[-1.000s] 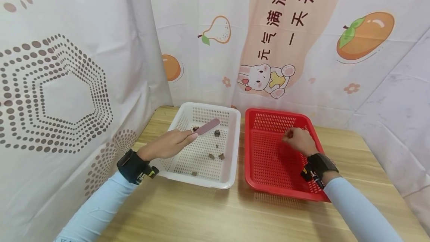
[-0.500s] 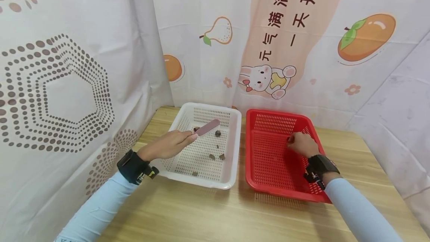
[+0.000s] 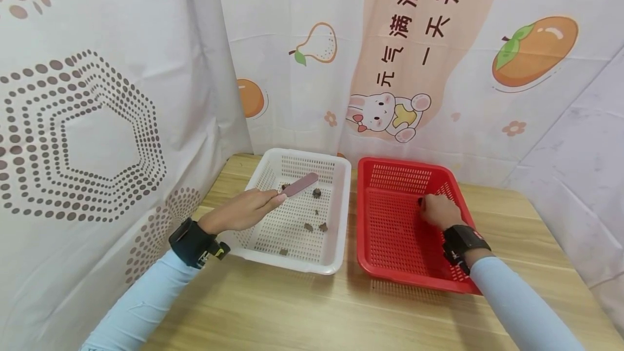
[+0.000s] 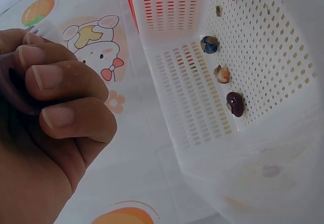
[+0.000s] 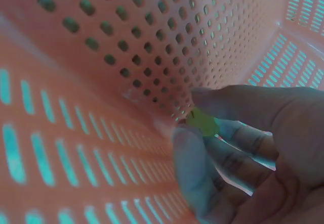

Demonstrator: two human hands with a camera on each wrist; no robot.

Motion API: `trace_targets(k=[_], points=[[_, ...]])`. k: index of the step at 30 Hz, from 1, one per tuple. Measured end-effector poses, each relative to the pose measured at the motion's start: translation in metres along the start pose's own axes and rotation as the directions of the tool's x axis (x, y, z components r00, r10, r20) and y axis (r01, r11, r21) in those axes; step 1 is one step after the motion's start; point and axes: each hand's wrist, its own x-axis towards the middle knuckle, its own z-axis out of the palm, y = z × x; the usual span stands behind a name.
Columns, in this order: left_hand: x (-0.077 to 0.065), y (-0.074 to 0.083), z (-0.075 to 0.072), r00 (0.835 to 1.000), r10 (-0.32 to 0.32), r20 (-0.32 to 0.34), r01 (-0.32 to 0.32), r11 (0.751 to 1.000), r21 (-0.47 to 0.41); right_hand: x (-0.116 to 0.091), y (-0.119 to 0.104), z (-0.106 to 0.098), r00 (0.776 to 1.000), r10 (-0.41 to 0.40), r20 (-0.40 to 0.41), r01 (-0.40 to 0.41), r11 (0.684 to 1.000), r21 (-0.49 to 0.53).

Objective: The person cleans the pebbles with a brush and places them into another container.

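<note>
My left hand [image 3: 246, 210] holds a flat mauve strip with a rounded end [image 3: 300, 184] over the white basket [image 3: 344, 205]; its kind cannot be told. In the left wrist view the fingers [image 4: 76, 82] curl round its purple, hollow-looking part. Several small shell-like pieces lie scattered in the white basket, among them a glossy maroon one [image 4: 235, 104], a blue one [image 4: 209, 44] and an orange-white one [image 4: 221, 74]. Inside the red basket [image 3: 385, 226], near its right wall, my right hand [image 3: 441, 211] pinches a small piece [image 5: 202, 122] that looks yellow-green in the right wrist view.
Both slotted baskets stand side by side on a wooden table [image 3: 312, 313], with a narrow gap between them. A printed white curtain [image 3: 283, 112] hangs behind and on the left. Black camera straps [image 3: 192, 242] sit on both wrists.
My right hand has moved slightly right and lower in the red basket, and a dark bit now shows at its fingertips. The left hand and mauve strip have hardly moved.
</note>
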Motion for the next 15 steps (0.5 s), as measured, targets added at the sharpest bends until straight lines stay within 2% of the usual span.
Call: trace_targets(k=[6, 15], points=[[-0.0005, -0.001, -0.0004, 1.0, -0.003, 0.002, 0.003, 1.0, -0.003, 0.0016, -0.0023, 0.0019, 1.0, 0.001, 0.03, 0.001, 0.998, -0.061], [-0.0005, -0.0022, -0.0005, 1.0, -0.015, 0.0, 0.015, 1.0, -0.009, 0.0027, 0.0017, 0.0046, 1.0, -0.016, 0.011, 0.017, 0.996, -0.09]])
